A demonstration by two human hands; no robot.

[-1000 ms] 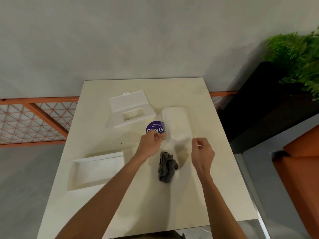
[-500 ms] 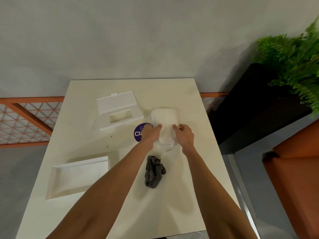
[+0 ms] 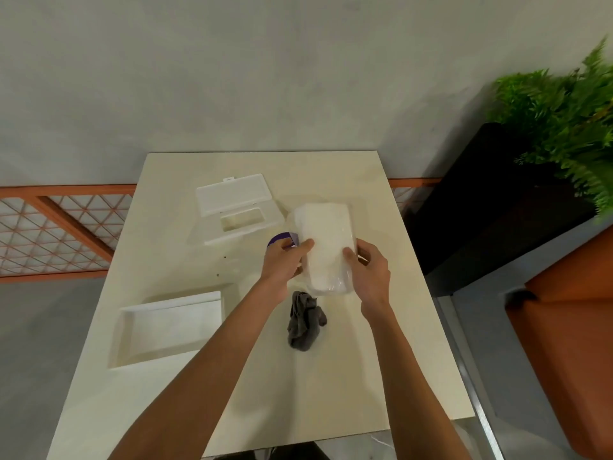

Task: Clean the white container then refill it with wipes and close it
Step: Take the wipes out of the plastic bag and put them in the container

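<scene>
A stack of white wipes [image 3: 325, 240] in clear wrap is held above the table's middle. My left hand [image 3: 285, 260] grips its left side and my right hand [image 3: 368, 267] grips its right side near the lower end. The empty white container base [image 3: 169, 327] lies open at the front left. Its white lid [image 3: 235, 209], with the flap raised and a rectangular slot, lies at the back left. A purple label [image 3: 282, 239] peeks out behind my left hand.
A crumpled grey cloth [image 3: 303, 322] lies on the cream table [image 3: 331, 410] just below the wipes. A black planter with a green fern [image 3: 560, 111] stands to the right, with an orange seat [image 3: 570, 343] nearer. An orange lattice railing [image 3: 56, 227] runs at the left.
Both hands have closed in on the wipes pack and lifted its near end off the table. The camera view has shifted a little to the right.
</scene>
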